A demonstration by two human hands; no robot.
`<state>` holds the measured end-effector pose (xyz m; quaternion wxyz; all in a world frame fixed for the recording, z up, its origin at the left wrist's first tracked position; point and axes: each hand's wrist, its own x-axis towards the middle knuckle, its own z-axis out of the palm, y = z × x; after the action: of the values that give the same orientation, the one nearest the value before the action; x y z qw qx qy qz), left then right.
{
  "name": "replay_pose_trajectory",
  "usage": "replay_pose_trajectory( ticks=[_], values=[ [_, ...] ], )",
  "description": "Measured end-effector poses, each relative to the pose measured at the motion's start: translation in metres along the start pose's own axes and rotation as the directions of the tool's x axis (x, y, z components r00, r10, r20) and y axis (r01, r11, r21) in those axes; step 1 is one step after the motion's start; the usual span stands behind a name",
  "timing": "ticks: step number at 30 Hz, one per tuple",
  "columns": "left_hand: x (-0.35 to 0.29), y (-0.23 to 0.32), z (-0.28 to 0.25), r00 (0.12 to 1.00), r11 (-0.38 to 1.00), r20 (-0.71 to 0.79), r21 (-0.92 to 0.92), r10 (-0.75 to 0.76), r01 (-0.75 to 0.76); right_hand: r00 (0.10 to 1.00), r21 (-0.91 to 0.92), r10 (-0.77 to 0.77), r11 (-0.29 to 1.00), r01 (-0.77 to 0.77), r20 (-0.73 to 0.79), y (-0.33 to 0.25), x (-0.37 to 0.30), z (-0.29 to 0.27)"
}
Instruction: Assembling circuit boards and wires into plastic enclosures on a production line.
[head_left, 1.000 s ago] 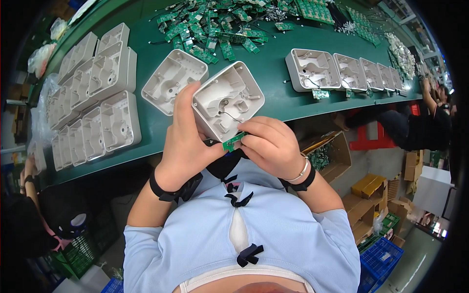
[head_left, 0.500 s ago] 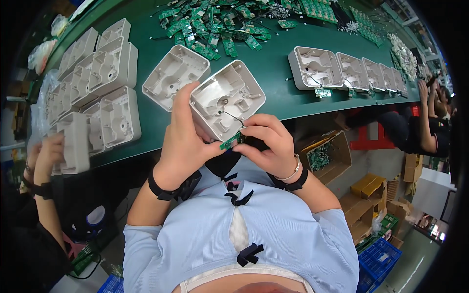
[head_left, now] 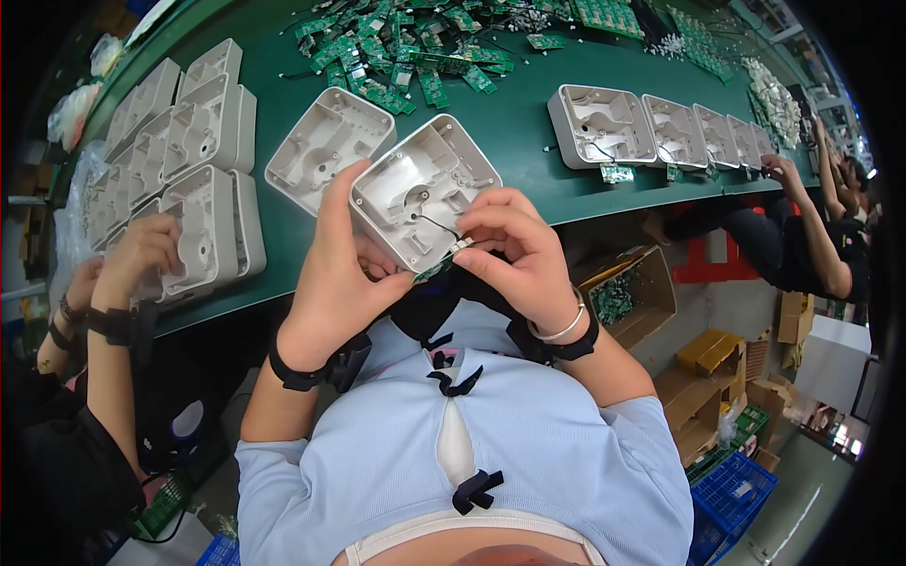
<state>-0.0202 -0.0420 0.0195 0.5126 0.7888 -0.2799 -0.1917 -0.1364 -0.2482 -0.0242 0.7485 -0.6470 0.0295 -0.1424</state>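
In my left hand [head_left: 330,269] is a light grey plastic housing [head_left: 385,184], tilted, its open side with ribs and screw posts facing up. The fingers wrap its left side, and the thumb reaches a small green circuit board [head_left: 432,273] at the near edge. A thin black cable [head_left: 438,224] runs from a hole in the housing toward that board. My right hand [head_left: 517,247] is closed in a pinch around a small white connector [head_left: 461,244] at the cable's end. Its fingertips partly cover the joint. Behind, a second housing [head_left: 316,156] lies on the table, touching or nearly touching mine.
Loose circuit boards [head_left: 387,57] heap at the table's [head_left: 514,132] far side. At right stands a row of wired housings [head_left: 604,123]. Stacked housings [head_left: 203,132] fill the left, beside a co-worker's hand [head_left: 146,250]. A cardboard box [head_left: 651,302] sits below the edge.
The board in my hands has tipped nearly edge-on, and my right fingers have shifted to the white connector. At left, the co-worker's hands and a housing moved toward the stack. Another hand reached the right row.
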Motion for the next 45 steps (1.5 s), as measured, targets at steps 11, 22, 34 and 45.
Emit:
replay_pose_trajectory(
  ticks=[11, 22, 34, 45],
  values=[
    [0.006, -0.001, -0.005, 0.998, 0.997, 0.048, -0.062, -0.045, 0.048, 0.980, -0.145, 0.017, 0.989, 0.012, 0.198, -0.006, 0.016, -0.025],
    [0.003, -0.008, -0.005, 0.999, 0.994, 0.037, -0.113, 0.010, -0.006, 0.962, -0.415, -0.164, 0.877, 0.245, 0.220, -0.014, 0.020, -0.010],
    [0.020, 0.010, 0.007, 0.998, 0.997, -0.003, -0.023, 0.070, -0.070, 0.971, -0.758, -0.236, 0.627, 0.180, 0.035, -0.041, 0.016, -0.028],
    [0.004, -0.015, -0.027, 0.884, 0.726, -0.212, 0.663, 0.416, -0.183, 0.965, -0.848, -0.251, 0.525, 0.076, -0.069, -0.030, 0.027, -0.038]
  ],
)
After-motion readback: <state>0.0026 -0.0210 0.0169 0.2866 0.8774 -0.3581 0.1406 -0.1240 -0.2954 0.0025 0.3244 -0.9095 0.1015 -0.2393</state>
